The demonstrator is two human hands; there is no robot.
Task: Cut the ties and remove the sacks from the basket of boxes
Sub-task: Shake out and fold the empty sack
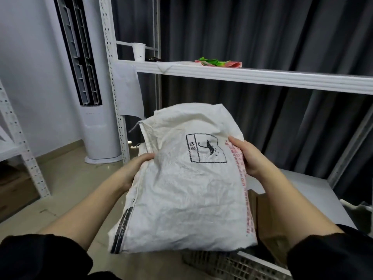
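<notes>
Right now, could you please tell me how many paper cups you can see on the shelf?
1. A single white paper cup stands at the left end of the upper shelf, beside the upright post. More could be hidden behind the sack held up in front.

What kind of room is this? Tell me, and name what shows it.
Probably a stockroom or storage room. White slotted-metal shelving stands against dark curtains, a cardboard box sits in a wire basket on the floor, and both hands hold a woven white sack. A floor-standing air conditioner occupies the corner.
</notes>
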